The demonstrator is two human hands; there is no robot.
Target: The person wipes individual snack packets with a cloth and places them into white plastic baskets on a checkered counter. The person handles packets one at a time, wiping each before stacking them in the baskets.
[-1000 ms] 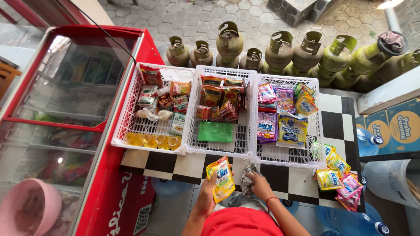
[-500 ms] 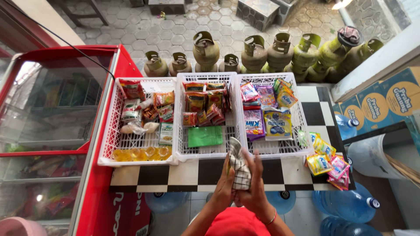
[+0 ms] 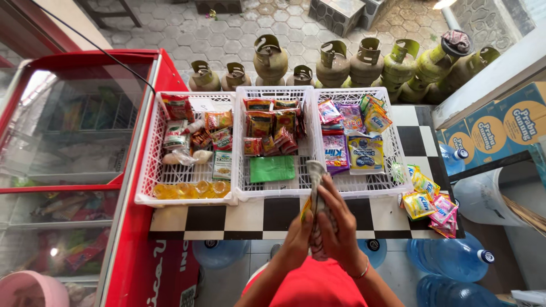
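Before three white baskets [image 3: 273, 190], both hands [image 3: 324, 227] clasp seemingly crumpled cloth [image 3: 316, 176].

1. My left hand [image 3: 297, 236] and right hand [image 3: 339, 227] are pressed together around a bundle of sachets [image 3: 316, 187], so most of it is covered; can't tell how many there are.
2. The pink tub [image 3: 31, 289] is chopped off by the bottom left corner.
3. Stuff inside the red chest freezer [image 3: 139, 170] is a blur behind glare on the glass lid.
4. The water jugs [image 3: 449, 258] sit partly under the checkered counter [image 3: 227, 219], tops only.
5. Packets in the white baskets [image 3: 239, 142] overlap, so the lower ones are buried.
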